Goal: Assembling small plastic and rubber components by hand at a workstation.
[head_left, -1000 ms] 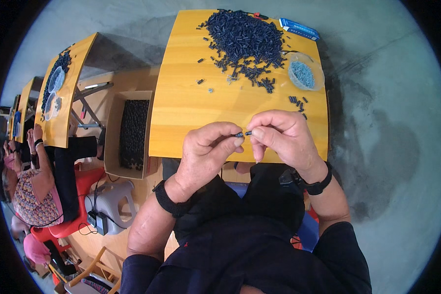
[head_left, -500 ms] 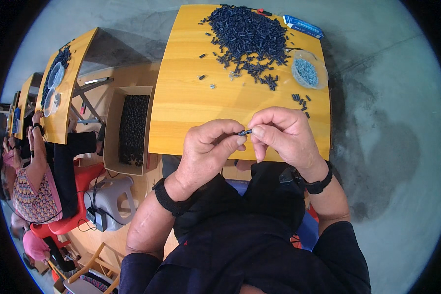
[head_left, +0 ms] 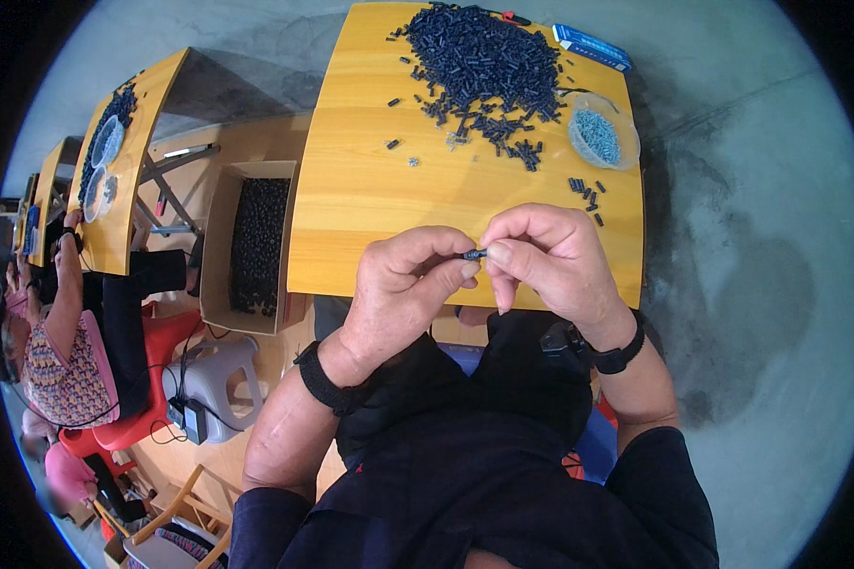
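Note:
My left hand (head_left: 406,283) and my right hand (head_left: 552,258) meet above the near edge of the yellow table (head_left: 370,204). Between their fingertips is a small dark cylindrical plug (head_left: 473,254). The left thumb and forefinger pinch one end, and the right thumb and forefinger close on the other. Its finer details are too small to make out. Farther back on the table lies a large heap of similar black cylindrical pieces (head_left: 484,62). A few loose black pieces (head_left: 586,192) lie just beyond my right hand.
A clear plastic bowl (head_left: 630,142) of light-blue small parts stands at the table's right side, near a blue box (head_left: 591,47). Left of the table is a cardboard carton (head_left: 214,256) of black pieces. Farther left, people sit at other tables (head_left: 150,133) beside a grey stool (head_left: 220,379).
Both hands keep nearly the same pinch on the plug. The table has shifted slightly up in the view.

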